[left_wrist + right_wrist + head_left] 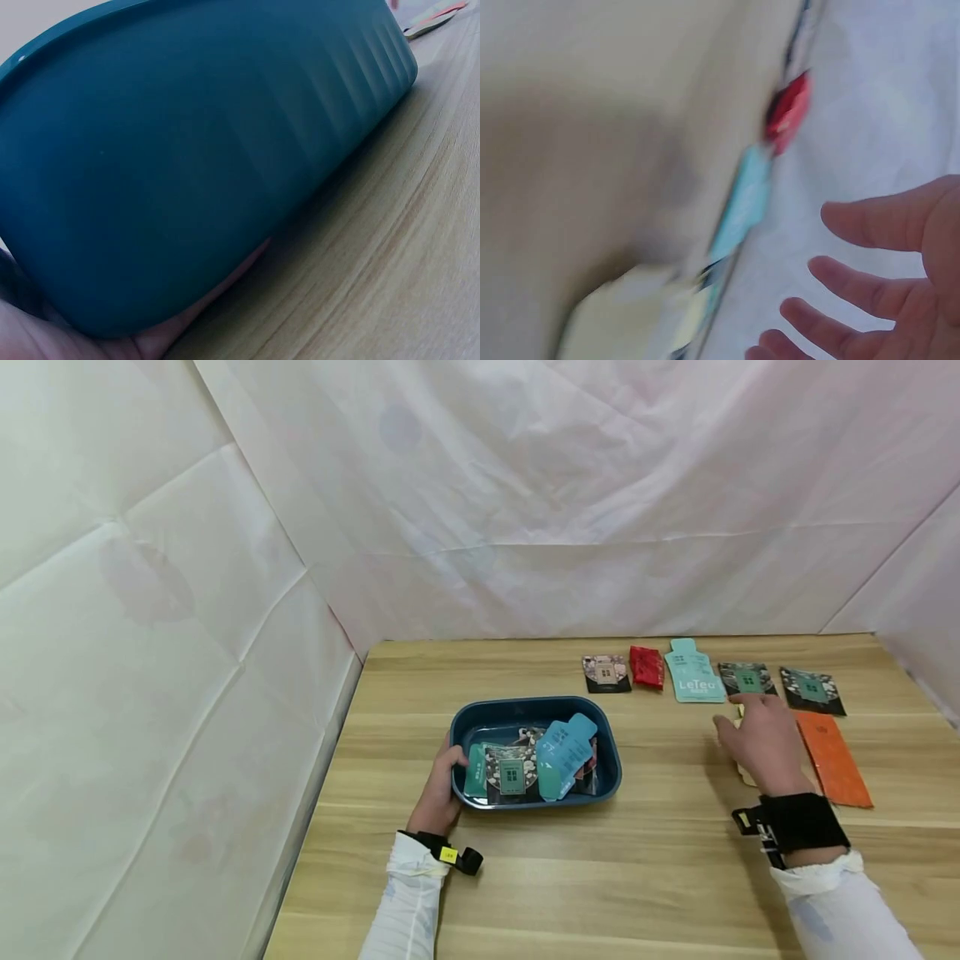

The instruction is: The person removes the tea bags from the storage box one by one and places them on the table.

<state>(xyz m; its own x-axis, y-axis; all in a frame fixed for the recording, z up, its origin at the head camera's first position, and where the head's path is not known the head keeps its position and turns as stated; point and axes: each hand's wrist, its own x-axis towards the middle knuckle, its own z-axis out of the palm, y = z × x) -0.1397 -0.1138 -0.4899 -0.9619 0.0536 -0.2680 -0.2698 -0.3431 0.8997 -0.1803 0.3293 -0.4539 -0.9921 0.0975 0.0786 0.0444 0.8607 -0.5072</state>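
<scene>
- My right hand (761, 743), thumb and fingers spread, holds nothing I can see, over the pale yellow packet (619, 322); the wrist view blurs, so I can't confirm contact.
- I'd come in low and pinch one edge, clear of the orange packet (836, 760) just beside it.
- The right forearm (847, 902) reaches forward, back of the hand up.
- My left hand (437, 789) grips the blue tray (187, 165) by its left end; I'd hold that steady.
- Several packets (512, 775) overlap inside; the tray sits mid-surface (637, 860).
</scene>
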